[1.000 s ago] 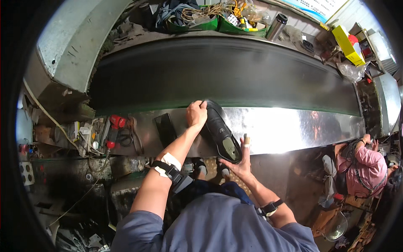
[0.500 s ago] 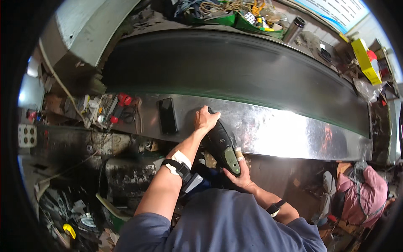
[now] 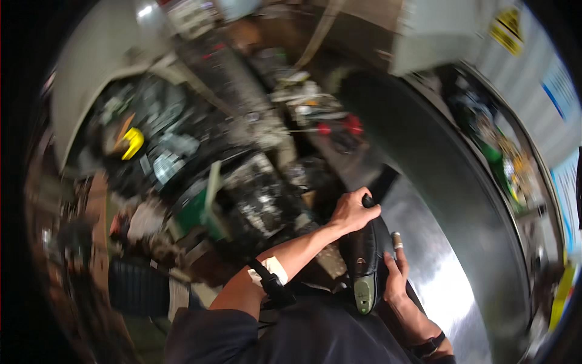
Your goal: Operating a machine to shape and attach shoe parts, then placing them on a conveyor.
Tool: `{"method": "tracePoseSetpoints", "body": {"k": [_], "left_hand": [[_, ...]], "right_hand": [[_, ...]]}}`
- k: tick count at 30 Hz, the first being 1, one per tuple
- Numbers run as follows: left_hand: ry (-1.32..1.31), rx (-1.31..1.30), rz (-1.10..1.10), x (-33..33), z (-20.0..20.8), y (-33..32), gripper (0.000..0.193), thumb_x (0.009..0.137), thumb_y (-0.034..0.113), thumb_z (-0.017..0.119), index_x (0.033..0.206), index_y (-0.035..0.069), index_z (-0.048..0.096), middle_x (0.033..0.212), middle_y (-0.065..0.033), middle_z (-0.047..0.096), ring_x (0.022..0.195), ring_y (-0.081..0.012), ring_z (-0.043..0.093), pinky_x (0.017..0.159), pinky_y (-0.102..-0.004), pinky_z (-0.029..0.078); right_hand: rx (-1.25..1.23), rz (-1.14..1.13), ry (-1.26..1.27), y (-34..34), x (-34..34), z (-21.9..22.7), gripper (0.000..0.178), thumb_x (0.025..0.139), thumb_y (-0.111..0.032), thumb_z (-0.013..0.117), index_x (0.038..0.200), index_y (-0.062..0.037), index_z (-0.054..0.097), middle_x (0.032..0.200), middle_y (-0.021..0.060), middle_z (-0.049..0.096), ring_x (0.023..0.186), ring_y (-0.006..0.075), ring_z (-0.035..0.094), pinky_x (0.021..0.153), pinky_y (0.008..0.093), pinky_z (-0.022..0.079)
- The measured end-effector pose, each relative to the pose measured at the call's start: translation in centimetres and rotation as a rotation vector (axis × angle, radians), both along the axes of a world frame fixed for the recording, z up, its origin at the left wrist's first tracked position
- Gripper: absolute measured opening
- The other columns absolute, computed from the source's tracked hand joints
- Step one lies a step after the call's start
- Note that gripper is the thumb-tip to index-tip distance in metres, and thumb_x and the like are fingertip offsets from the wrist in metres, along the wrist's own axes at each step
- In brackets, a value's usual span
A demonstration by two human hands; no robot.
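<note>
A black shoe (image 3: 367,246), with what looks like an olive-green last showing at its near end, stands out in front of my body. My left hand (image 3: 353,212) is closed round its narrow far end, thumb on the right side. Beside the shoe's right flank is my right hand (image 3: 396,276), its fingers stretched out and apart, one with a pale wrap at the tip. Whether its thumb touches the shoe, I cannot tell. Just beyond my left hand a dark phone (image 3: 385,182) lies on the shiny metal ledge (image 3: 433,258).
A dark conveyor belt (image 3: 448,164) curves past the ledge on the right. Red-handled tools (image 3: 348,124) lie among clutter at the ledge's far end. On the left are a green bin (image 3: 197,212), scrap, and a yellow object (image 3: 133,143). Motion blurs much of this.
My view has swung left, bringing the cluttered floor into the middle. The shoe has turned more upright in the picture. My right hand has moved from the green end to the shoe's side.
</note>
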State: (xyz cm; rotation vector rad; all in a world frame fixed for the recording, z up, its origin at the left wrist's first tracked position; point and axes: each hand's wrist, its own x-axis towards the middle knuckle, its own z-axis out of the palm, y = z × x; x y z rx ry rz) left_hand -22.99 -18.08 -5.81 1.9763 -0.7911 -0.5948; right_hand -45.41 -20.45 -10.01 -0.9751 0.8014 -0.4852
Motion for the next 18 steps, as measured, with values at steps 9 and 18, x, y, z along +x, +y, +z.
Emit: {"method": "tracePoseSetpoints", "body": {"k": [9,18], "left_hand": [[-0.014,-0.192,0.734,15.3,7.2,28.0,0.066,0.100,0.064,0.044,0.101,0.003,0.069,0.096,-0.0124,0.071,0.096,-0.0274,0.065,0.087,-0.0412,0.046],[0.563,-1.018,0.999,13.9,9.0,44.0,0.024,0.099,0.032,0.066,0.096,0.009,0.071,0.082,0.0033,0.063,0.067,-0.0098,0.057,0.061,-0.0271,0.043]], "right_hand": [[-0.074,0.486,-0.284,15.7,20.0,4.6,0.030,0.097,-0.007,0.069,0.122,0.0055,0.061,0.108,0.0053,0.070,0.095,0.0101,0.061,0.085,0.0257,0.049],[0.276,0.513,-0.272,29.3,36.3,8.7,0.043,0.094,-0.011,0.072,0.133,0.0001,0.057,0.110,0.0127,0.071,0.085,0.0175,0.069,0.073,0.0316,0.057]]}}
